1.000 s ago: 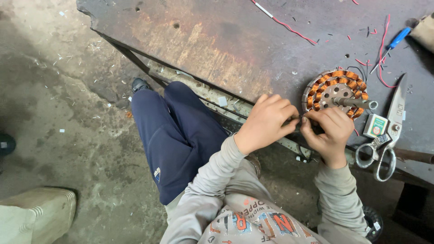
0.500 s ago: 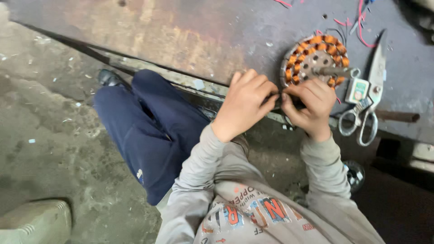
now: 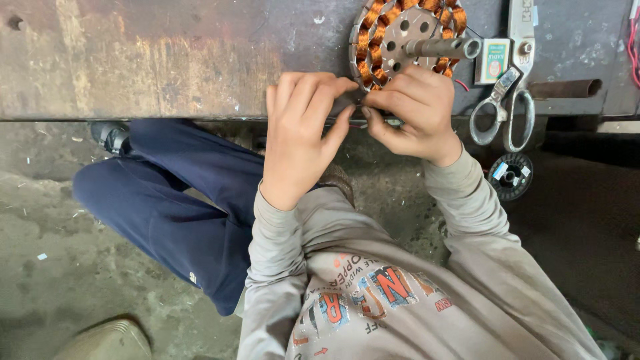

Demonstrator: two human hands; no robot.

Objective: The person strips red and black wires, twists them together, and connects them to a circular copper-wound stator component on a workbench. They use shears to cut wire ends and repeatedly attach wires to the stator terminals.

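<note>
A round motor stator [image 3: 393, 33] with copper-orange windings and a grey centre shaft lies on the dark worn workbench [image 3: 167, 60], near its front edge. My left hand [image 3: 303, 130] and my right hand [image 3: 410, 110] meet at the stator's near rim, fingertips pinched together on something thin there, probably a winding wire; it is too small to make out. My right hand rests against the stator's lower edge. Grey sleeves cover both arms.
Scissors [image 3: 510, 100] and a small green-and-white box [image 3: 492, 60] lie right of the stator. A rusty tube [image 3: 567, 88] sticks out at the bench edge. A wire spool [image 3: 510, 177] sits on the floor below. My knee in blue trousers [image 3: 173, 207] is under the bench.
The view has swung and closed in on the bench edge. Both hands stay pinched together at the stator's near rim, with little movement relative to it.
</note>
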